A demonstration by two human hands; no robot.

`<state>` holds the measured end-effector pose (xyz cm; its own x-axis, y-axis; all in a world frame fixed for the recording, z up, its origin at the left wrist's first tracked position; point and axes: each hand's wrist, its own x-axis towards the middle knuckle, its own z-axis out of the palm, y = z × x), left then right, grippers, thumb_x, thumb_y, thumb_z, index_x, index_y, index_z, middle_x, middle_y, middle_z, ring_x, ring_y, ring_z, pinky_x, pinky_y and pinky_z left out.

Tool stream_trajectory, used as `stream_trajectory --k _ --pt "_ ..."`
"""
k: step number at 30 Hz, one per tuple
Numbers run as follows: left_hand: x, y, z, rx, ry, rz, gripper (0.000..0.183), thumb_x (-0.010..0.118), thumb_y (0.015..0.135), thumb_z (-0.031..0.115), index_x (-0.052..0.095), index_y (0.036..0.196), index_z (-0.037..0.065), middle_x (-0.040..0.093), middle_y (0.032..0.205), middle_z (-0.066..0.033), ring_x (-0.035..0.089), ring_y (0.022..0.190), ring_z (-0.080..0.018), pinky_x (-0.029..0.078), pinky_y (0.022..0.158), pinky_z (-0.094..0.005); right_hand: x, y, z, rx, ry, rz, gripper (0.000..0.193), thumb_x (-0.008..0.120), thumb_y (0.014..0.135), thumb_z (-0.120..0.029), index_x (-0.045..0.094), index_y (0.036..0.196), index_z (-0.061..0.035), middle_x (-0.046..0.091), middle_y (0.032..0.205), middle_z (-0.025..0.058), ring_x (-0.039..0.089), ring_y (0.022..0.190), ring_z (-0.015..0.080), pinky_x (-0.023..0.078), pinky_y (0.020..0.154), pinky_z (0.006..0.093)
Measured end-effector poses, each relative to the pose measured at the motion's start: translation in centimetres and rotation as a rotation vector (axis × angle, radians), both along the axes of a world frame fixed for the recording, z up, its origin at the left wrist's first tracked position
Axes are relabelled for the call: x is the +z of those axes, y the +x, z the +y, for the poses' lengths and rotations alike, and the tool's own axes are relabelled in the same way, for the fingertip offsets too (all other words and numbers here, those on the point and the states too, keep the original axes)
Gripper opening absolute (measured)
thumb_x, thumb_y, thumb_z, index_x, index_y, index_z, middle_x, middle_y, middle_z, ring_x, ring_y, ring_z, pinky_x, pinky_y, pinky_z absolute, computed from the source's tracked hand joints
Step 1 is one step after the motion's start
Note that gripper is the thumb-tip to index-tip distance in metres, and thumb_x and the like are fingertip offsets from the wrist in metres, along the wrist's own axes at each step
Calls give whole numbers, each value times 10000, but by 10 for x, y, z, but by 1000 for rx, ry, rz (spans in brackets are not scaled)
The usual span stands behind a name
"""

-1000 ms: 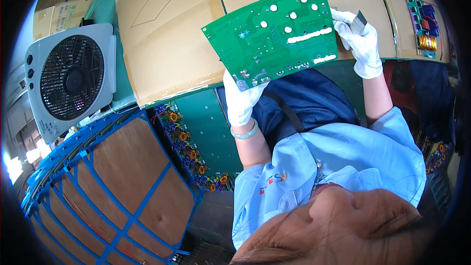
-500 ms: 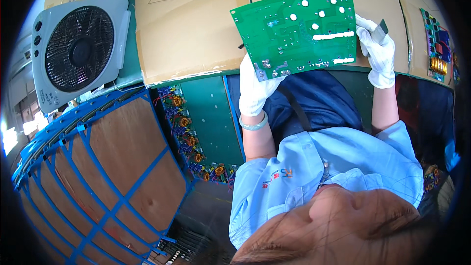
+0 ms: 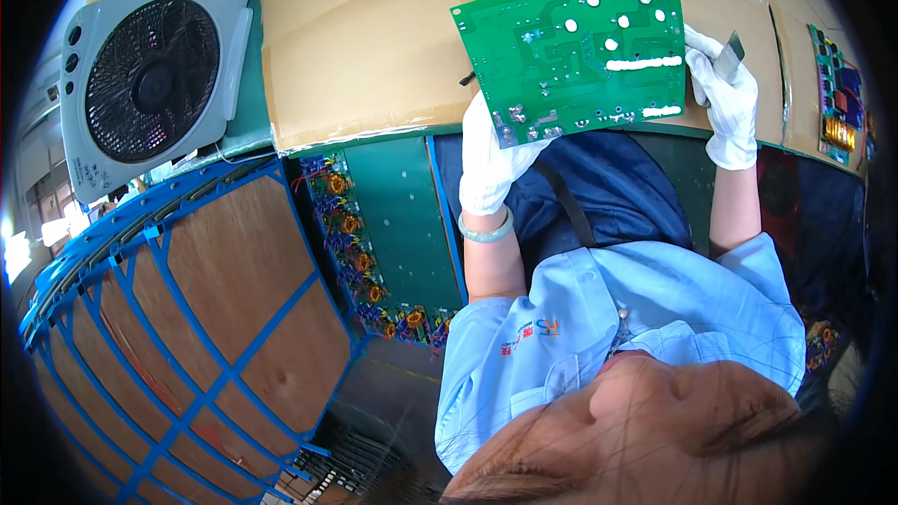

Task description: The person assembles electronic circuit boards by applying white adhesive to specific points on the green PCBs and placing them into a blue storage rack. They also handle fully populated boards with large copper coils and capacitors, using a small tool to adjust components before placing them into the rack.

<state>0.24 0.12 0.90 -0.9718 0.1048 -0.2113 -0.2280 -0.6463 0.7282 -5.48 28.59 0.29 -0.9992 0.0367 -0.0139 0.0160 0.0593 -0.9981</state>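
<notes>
A green circuit board (image 3: 575, 75) is held up over the cardboard-covered bench, its solder side showing. White blobs and two white strips of a paste-like substance lie on that face. My left hand (image 3: 491, 164), in a white glove, grips the board at its lower left corner; part of the fingers is hidden behind it. By the board's right edge is my gloved right hand (image 3: 730, 103), closed round a flat grey blade (image 3: 732, 51) that points up out of the fist. The fingertips come close to the edge, and whether they touch it I cannot tell.
Cardboard sheets (image 3: 374, 65) cover the bench. A grey box fan (image 3: 154, 84) stands at the left. Below it is a blue-framed wooden panel (image 3: 234, 290). Several component-filled boards (image 3: 351, 243) line a green surface; another populated board (image 3: 837, 93) lies at the far right.
The circuit board has shifted slightly to the right, with my left hand still on its corner. My right hand keeps the grey blade and has hardly moved.
</notes>
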Motion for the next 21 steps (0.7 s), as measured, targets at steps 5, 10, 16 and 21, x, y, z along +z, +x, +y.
stream_trajectory --k 5,10,16,21 --pt "-13 4 0 8 -172 184 325 585 867 -69 516 1181 -23 620 1143 -113 643 942 -192 564 781 -326 -3 -1 1 13 -8 1 313 615 938 -119 630 1209 38 653 826 -1 379 527 13 282 480 180" --pt "-9 4 -1 -1 95 35 272 528 943 62 517 1204 -11 618 1153 -129 642 969 -221 564 796 -362 2 2 -3 2 15 11 311 614 938 -114 634 1217 23 617 793 -31 366 547 10 268 489 181" --pt "-12 1 -2 -26 241 -46 297 462 987 168 523 1233 13 614 1173 -140 640 998 -267 557 826 -395 4 1 -2 10 -8 2 313 610 946 -130 628 1208 41 592 715 -28 364 509 13 247 469 183" --pt "-9 -3 -5 -168 -466 123 427 642 891 221 510 1252 34 604 1197 -130 625 1030 -255 540 865 -405 2 -1 5 32 -51 18 327 604 940 -132 622 1216 43 616 753 -29 364 499 6 251 460 180"
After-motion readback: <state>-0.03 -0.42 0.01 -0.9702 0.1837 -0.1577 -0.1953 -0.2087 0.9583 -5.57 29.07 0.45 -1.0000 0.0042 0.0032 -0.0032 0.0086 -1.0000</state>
